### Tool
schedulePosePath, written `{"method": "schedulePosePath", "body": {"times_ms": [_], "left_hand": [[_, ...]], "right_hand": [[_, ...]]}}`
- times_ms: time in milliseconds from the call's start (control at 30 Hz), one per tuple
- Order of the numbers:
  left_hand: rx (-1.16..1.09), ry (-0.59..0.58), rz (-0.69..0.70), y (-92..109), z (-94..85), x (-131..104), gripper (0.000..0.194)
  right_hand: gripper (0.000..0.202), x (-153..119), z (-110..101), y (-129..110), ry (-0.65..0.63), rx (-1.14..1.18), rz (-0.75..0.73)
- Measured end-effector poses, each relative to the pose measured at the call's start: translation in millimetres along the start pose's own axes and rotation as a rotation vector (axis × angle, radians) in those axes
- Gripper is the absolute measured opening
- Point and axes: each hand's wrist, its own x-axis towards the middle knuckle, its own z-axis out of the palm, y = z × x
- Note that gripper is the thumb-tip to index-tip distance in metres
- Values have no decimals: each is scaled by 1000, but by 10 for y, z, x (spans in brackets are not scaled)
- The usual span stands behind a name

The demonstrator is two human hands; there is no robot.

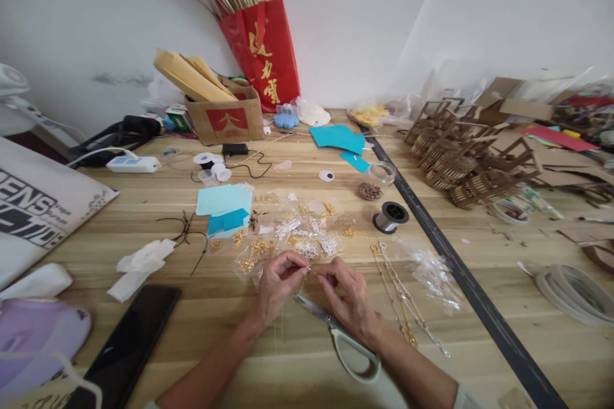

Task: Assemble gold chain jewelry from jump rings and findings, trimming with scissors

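Observation:
Over the middle of the table, my left hand [282,282] is closed in a pinch on a thin gold chain [302,286], part of which hangs below the fingertips. Close beside it, my right hand [349,295] pinches too, its fingertips just short of the left ones; whatever they hold is too small to name. Scissors [355,359] with pale green handles lie under the right hand, blades pointing up and left. Beyond the fingers are bags of silver findings [307,249] and gold findings [259,247]. Gold and silver chains [396,284] lie to the right.
A wire spool [391,217] and a jar of beads [371,190] stand behind the chains. A black phone [132,339] lies at left. Wooden baskets [460,153] crowd the right rear. A cardboard box [225,118] and red bag [263,54] stand by the wall.

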Motion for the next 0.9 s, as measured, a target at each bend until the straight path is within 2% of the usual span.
{"method": "schedulePosePath", "body": {"times_ms": [300,900], "left_hand": [[3,-31,25,-23,6,-12,7],[-4,-45,39,-36,5,-23,9]], "right_hand": [[11,-29,-19,-19,-28,-82,-70],[12,-25,-10,-8,-50,-108,-50]]}}
